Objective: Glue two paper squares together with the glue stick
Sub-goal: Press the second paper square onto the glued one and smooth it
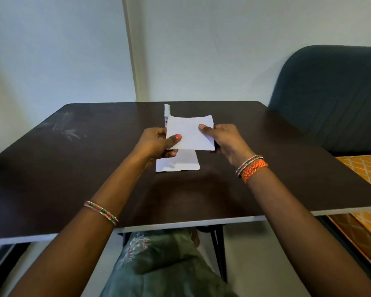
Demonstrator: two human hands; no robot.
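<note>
No readable text; the glue stick (166,113), behind the held paper square (190,133), bears only a blurred label.

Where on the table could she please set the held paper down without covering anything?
The dark table is bare left of the left hand and right of the right hand. The middle is crowded: the flat paper square and glue stick sit there.

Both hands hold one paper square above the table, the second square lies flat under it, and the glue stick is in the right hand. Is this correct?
Not quite. In the head view the glue stick lies on the table behind the held paper square, in neither hand. The left hand and right hand hold that square over the second square.
</note>
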